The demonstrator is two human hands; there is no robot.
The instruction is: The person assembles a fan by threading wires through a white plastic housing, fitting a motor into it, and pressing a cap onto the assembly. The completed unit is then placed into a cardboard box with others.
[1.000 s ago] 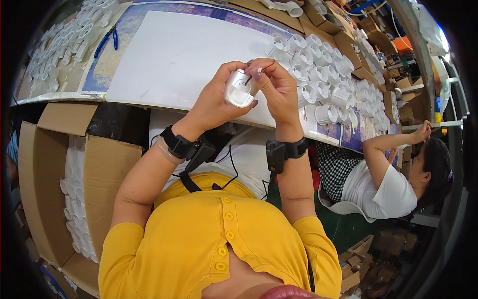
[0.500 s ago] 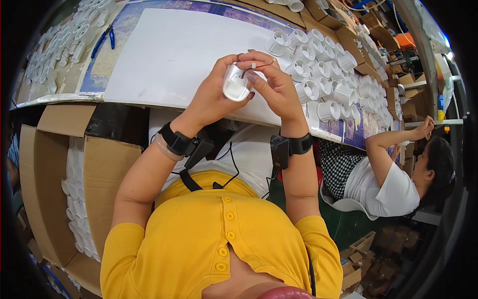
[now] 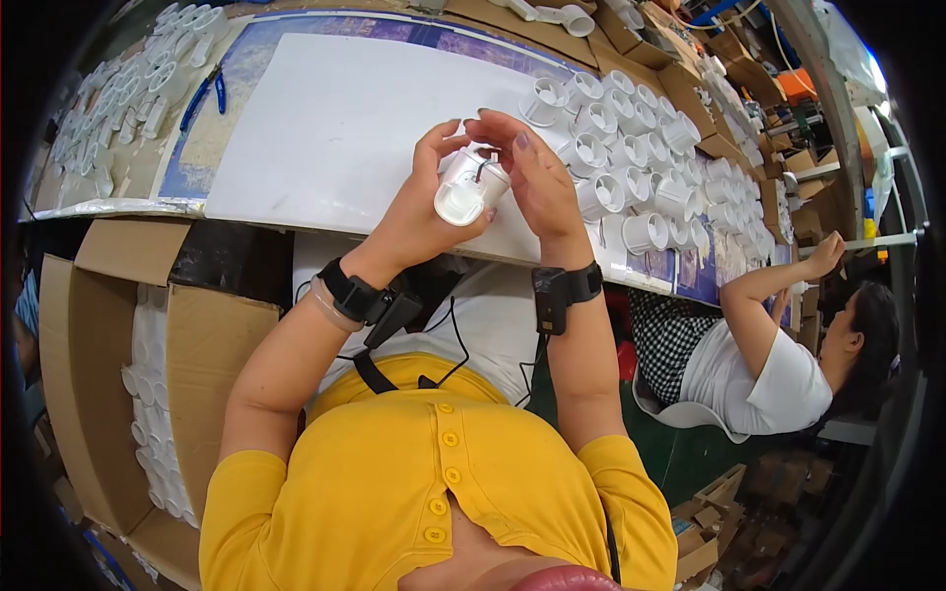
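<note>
- Above the near part of the tabletop point(image 3: 177, 177), the left hand point(image 3: 420, 205) was closed around a white plastic case point(image 3: 459, 204), with a fingertip showing past its right side.
- Just to the right, the right hand point(image 3: 544, 189) arched half open over the far end of the case, palm turned inward; whether its fingertips had hold of anything could not be told.
- Between the hands, the case sat nearer the left one, which bore its weight; from the right hand it lay to the left and slightly toward the body. Its long axis ran aslant: the rounded, scooped end pointed toward the person and a little left, the other end up beneath the right fingers.
- On the upper side of the case, in the half nearer the right hand, a thin wire point(image 3: 480, 171) stuck out; its tip could not be made out.
- Under both hands spread a large white sheet point(image 3: 315, 128).
- Right of the right hand, many white cups point(image 3: 680, 195) stood close together, the nearest just beside the wrist.
- Well to the left lay blue pliers point(image 3: 220, 95), and beyond them a heap of white plastic parts point(image 3: 155, 120).
- Below the left end of the tabletop, an open cardboard box point(image 3: 94, 384) held more white pieces.
- Far right, a co-worker in a white top point(image 3: 778, 379) sat with one arm raised.
</note>
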